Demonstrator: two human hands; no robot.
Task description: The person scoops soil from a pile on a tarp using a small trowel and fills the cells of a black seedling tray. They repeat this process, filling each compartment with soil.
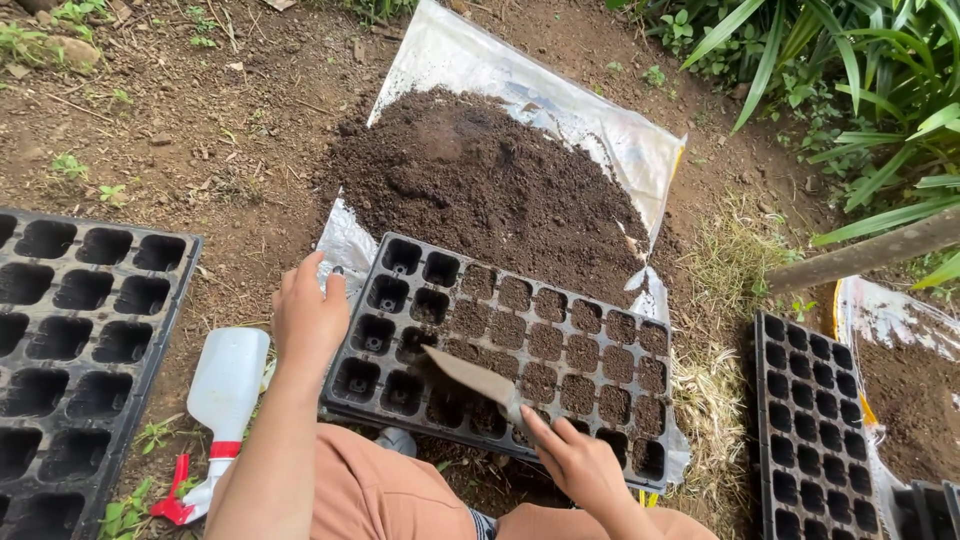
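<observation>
Two hands: left hand (pixel 308 318) grips seed tray (pixel 505 355) edge; right hand (pixel 578 465) grips trowel (pixel 472 378), blade over cells ahead of it.

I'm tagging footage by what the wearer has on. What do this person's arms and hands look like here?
Both forearms are bare, with no sleeves in view. The left hand and right hand wear no gloves, rings, watch or bracelets that can be seen. Below them, terracotta-orange trousers cover the knees.

Outdoors, daylight; bare brown dirt ground (pixel 220 130), dry grass patch (pixel 720 290), green leafy plants (pixel 860 70) at right.
</observation>
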